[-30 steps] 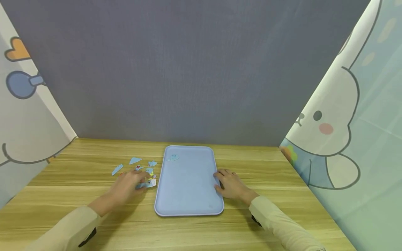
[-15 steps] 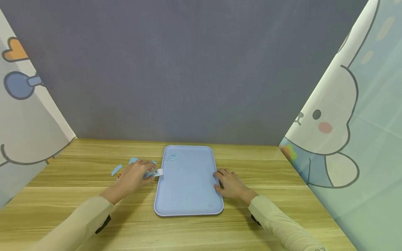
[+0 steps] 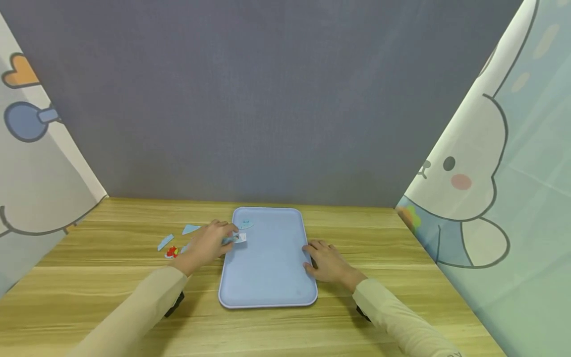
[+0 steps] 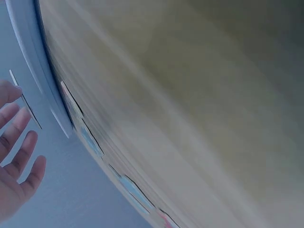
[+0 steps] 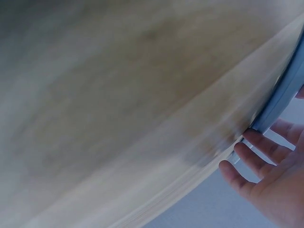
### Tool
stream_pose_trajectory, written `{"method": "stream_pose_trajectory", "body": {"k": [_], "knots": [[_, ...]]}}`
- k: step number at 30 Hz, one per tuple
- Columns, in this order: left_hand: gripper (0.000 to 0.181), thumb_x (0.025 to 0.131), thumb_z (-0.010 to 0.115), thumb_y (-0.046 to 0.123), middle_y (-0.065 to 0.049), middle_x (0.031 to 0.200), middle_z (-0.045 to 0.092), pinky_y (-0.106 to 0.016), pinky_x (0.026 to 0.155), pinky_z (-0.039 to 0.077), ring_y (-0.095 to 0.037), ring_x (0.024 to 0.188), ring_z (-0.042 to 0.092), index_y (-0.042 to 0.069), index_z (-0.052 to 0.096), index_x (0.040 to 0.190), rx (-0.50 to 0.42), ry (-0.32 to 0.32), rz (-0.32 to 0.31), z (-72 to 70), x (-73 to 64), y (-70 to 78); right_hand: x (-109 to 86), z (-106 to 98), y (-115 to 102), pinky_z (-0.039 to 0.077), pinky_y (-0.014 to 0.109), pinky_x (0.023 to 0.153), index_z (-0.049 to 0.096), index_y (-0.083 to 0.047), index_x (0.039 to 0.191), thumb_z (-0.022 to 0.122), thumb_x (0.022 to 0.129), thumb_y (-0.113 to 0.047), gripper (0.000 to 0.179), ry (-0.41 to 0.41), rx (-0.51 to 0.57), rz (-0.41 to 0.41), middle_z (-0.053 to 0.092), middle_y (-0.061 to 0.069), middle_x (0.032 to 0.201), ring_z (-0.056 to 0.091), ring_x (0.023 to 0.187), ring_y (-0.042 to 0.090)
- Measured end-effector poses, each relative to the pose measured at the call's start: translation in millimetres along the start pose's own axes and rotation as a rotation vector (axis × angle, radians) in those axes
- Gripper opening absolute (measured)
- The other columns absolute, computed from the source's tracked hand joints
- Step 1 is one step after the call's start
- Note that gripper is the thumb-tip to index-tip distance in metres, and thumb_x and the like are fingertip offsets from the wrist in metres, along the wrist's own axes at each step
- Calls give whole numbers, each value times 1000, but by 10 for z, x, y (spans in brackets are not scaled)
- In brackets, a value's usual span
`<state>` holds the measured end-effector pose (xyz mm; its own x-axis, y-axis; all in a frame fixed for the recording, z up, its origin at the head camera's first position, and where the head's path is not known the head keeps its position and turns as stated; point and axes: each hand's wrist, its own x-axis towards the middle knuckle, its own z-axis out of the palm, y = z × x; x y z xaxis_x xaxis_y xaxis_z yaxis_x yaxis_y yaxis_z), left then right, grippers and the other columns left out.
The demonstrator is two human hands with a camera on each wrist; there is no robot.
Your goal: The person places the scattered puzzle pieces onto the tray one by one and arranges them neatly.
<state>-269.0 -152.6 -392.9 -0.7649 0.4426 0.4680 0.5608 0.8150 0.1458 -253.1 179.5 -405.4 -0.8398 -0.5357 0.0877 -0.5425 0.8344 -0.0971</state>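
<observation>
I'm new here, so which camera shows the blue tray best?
The head view, since it shows nearly all the blue tray. The left wrist view shows only part at its left, the right wrist view only part at its right.

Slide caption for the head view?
Left hand pinches a flat printed piece over the blue tray; right hand touches its right edge.

A tray (image 3: 272, 272) lies on the worktop (image 3: 267, 334) between the person's left grip (image 3: 208, 245), over its left rim, and right grip (image 3: 327, 263), at its right rim. The left grip holds a piece (image 3: 241, 238) above the tray, just in front of another piece (image 3: 247, 224) near its far left corner. Loose pieces (image 3: 172, 252) lie left of the tray. A backdrop (image 3: 267, 99) stands behind the worktop, between side panels (image 3: 482, 148).
</observation>
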Motion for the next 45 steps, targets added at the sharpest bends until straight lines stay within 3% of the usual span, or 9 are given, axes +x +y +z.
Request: {"method": "stream_pose_trajectory", "body": {"k": [14, 25, 45], "knots": [[26, 75, 73, 15, 2, 88, 66, -38, 67, 49, -19, 84, 58, 14, 65, 100, -16, -56, -11, 155, 284, 53, -7, 3, -8, 39, 60, 93, 51, -8, 126, 54, 88, -33, 45, 10, 7, -9, 49, 13, 131, 43, 123, 32], [24, 76, 72, 16, 2, 87, 64, -36, 66, 49, -18, 82, 57, 13, 65, 99, -1, -38, -10, 239, 465, 76, -7, -26, -33, 39, 60, 92, 51, -7, 126, 55, 89, -33, 46, 6, 11, -5, 48, 14, 131, 43, 123, 32], [21, 78, 71, 17, 0, 94, 66, -43, 77, 48, -22, 91, 59, 14, 67, 98, -10, -106, -55, 298, 747, 159, 7, -9, -19, 39, 59, 93, 50, -10, 127, 54, 89, -35, 46, -7, -7, 8, 48, 12, 132, 43, 123, 30]]}}
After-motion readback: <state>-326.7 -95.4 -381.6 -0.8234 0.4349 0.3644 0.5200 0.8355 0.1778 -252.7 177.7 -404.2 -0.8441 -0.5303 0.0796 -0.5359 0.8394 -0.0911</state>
